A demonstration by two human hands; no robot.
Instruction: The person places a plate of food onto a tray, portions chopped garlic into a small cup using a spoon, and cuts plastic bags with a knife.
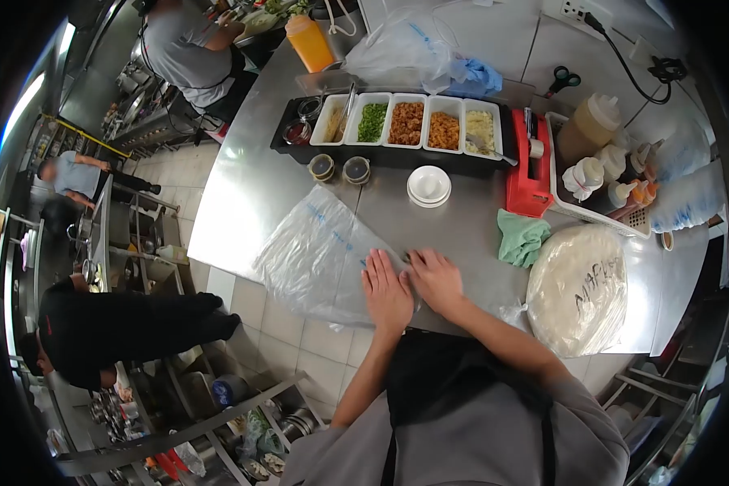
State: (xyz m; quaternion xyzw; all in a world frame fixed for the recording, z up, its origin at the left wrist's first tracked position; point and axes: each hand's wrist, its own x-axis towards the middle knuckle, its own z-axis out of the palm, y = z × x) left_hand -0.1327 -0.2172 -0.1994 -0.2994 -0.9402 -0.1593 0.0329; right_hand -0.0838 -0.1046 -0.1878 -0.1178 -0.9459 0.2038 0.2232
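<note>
A clear plastic bag with faint blue print lies flat across the front of the steel table. My left hand rests palm down on its right part, fingers stretched out. Just to the right, my right hand is at the bag's edge with its fingers bent and pressed together on the plastic. The fingertips are partly hidden. Beyond the hands stands a small stack of white bowls, and two small cups of dark sauce sit left of it.
Behind are white tubs of toppings in a black holder. To the right are a red dispenser, a basket of sauce bottles, a green cloth and a wrapped round stack marked in black. Several people stand at left.
</note>
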